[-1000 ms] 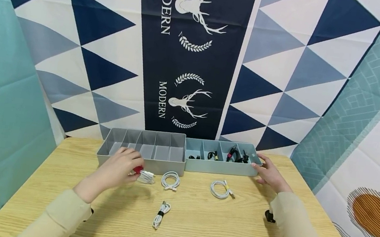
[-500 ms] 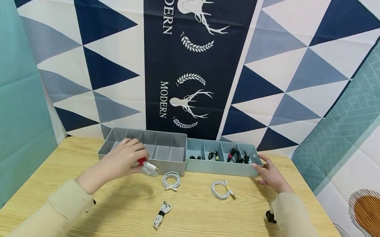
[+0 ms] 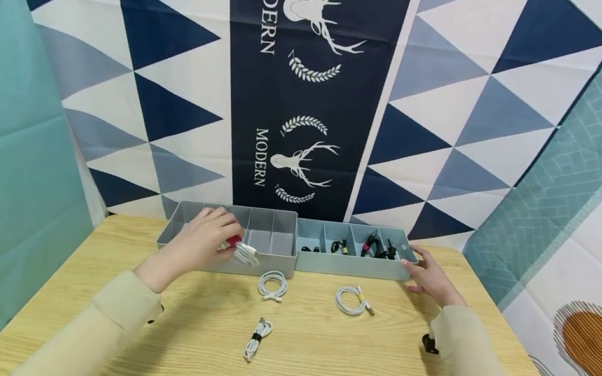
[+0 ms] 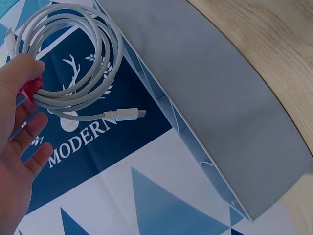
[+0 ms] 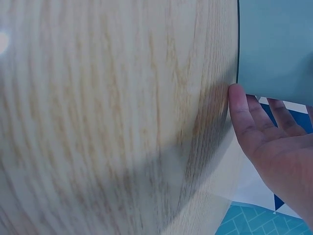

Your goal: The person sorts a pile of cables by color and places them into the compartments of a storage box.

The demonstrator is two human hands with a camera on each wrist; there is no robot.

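My left hand (image 3: 204, 235) holds a coiled white charging cable (image 4: 98, 58) by its red tie (image 4: 30, 89), thumb on top, up in front of the grey divided box (image 3: 273, 265). One connector sticks out free in the left wrist view. My right hand (image 3: 433, 278) touches the right end of the blue-green divided box (image 3: 353, 268), its thumb at the lower front corner in the right wrist view. Three other white cables lie on the table: a coil (image 3: 272, 298) before the grey box, a coil with a yellow tie (image 3: 360, 296), and a bundle with a black tie (image 3: 257, 337).
Black cables (image 3: 376, 247) lie in compartments of the blue-green box. Both boxes stand side by side at the back of the wooden table (image 3: 322, 364), against a patterned cloth (image 3: 312, 106). A teal cloth (image 3: 8, 172) hangs at the left.
My left hand has lifted the white cable from just above the table and carried it slightly right, up to the grey box's front wall. My right hand has stayed at the blue-green box.
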